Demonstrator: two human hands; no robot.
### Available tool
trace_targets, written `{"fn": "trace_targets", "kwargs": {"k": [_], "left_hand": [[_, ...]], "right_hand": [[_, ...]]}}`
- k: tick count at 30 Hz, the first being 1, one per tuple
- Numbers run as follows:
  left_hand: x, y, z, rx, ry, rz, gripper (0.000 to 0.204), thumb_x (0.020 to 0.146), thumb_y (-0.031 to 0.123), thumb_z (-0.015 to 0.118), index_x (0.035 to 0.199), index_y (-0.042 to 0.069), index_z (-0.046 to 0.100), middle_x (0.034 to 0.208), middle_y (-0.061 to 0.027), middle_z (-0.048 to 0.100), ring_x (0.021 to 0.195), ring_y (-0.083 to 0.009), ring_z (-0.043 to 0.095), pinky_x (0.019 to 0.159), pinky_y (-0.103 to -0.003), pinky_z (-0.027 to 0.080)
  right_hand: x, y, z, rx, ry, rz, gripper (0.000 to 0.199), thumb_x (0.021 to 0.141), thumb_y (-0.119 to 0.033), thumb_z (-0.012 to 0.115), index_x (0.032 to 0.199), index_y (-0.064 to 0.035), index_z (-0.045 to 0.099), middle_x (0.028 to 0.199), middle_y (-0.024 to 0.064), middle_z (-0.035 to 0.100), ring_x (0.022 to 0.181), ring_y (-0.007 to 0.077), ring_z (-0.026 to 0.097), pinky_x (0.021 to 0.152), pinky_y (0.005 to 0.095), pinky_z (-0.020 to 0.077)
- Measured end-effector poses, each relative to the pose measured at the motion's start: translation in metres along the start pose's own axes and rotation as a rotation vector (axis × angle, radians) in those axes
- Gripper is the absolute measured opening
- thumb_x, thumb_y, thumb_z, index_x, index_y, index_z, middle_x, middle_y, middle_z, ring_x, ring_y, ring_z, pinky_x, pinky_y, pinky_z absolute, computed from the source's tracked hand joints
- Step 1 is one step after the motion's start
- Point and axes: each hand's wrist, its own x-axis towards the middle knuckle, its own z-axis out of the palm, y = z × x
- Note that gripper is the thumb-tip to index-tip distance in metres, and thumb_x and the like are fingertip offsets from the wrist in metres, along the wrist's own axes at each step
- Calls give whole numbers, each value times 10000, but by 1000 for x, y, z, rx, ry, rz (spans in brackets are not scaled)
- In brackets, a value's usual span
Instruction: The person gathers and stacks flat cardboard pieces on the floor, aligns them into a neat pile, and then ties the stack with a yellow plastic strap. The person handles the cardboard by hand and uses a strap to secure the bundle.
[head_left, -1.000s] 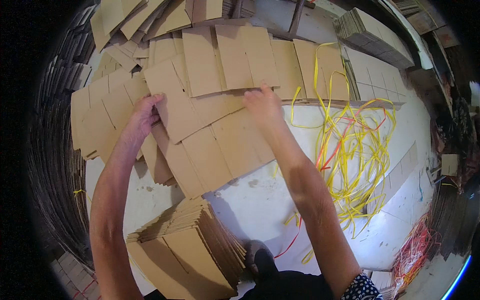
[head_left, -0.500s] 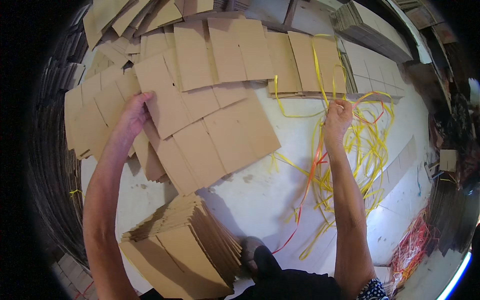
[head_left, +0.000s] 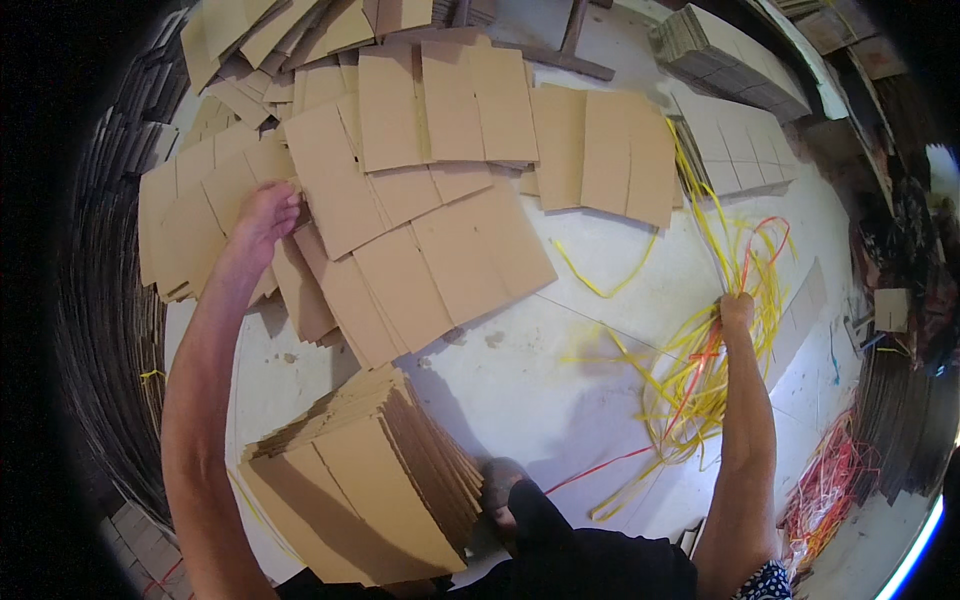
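— What's nearest to you?

— Right below me I see a thick stack of flat cardboard sheets (head_left: pixel 370 490), leaning, its cut edges fanned toward the right. Just beside it is a dark foot (head_left: pixel 505 490) on the pale floor (head_left: pixel 540 400), which is smooth concrete, scuffed, with thin seam lines across it.

— And the hands?

— My right hand (head_left: pixel 737 312) is out to the right, fingers closed around a bunch of yellow plastic straps (head_left: pixel 700 370), with an orange one or two mixed in. The straps loop up above the fist and trail in a loose tangle on the floor below it. My left hand (head_left: pixel 262 215) is up on the left, fingers curled over the edge of a spread cardboard blank (head_left: pixel 430 260) that lies flat on the floor, overlapping others. I can't tell if the thumb is under the sheet.

— Farther out?

— More blanks lie shingled across the floor beyond the left hand, and a separate one (head_left: pixel 605 150) lies toward the right, touching the straps' upper end. A single yellow strap (head_left: pixel 600 280) lies by itself between the blanks and the bunch. At far right, a heap of red and orange straps (head_left: pixel 835 490) sits on the floor. Along the left rim, bundled cardboard (head_left: pixel 110 330) is stacked on edge like a wall; at top right there is another grey-brown bundle (head_left: pixel 735 60).
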Motion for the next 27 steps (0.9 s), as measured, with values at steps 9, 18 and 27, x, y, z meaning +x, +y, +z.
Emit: {"fn": "trace_targets", "kwargs": {"k": [9, 18, 27], "left_hand": [[-14, 4, -32, -51, 67, 87, 92, 855, 188, 588, 930, 142, 562, 765, 38, 566, 668, -75, 507, 631, -230, 400], [-56, 11, -25, -47, 64, 82, 121, 884, 166, 565, 993, 116, 553, 814, 25, 594, 714, -73, 548, 671, -231, 445], [-67, 0, -63, -30, 87, 22, 170, 895, 181, 574, 1048, 109, 559, 907, 0, 637, 815, -102, 606, 736, -255, 482]], "right_hand": [[-156, -151, -15, 405, 325, -580, 293, 845, -32, 550, 1132, 22, 537, 825, 72, 577, 665, 151, 533, 597, 270, 460], [-124, -253, 131, 1440, -551, 275, 386, 898, -346, 532, 1143, -49, 550, 1081, 93, 558, 974, 214, 534, 753, 350, 463], [-73, -300, 122, 1658, -484, 477, 383, 864, -289, 581, 1209, -144, 495, 1124, 38, 571, 989, 216, 542, 819, 401, 443]]}}
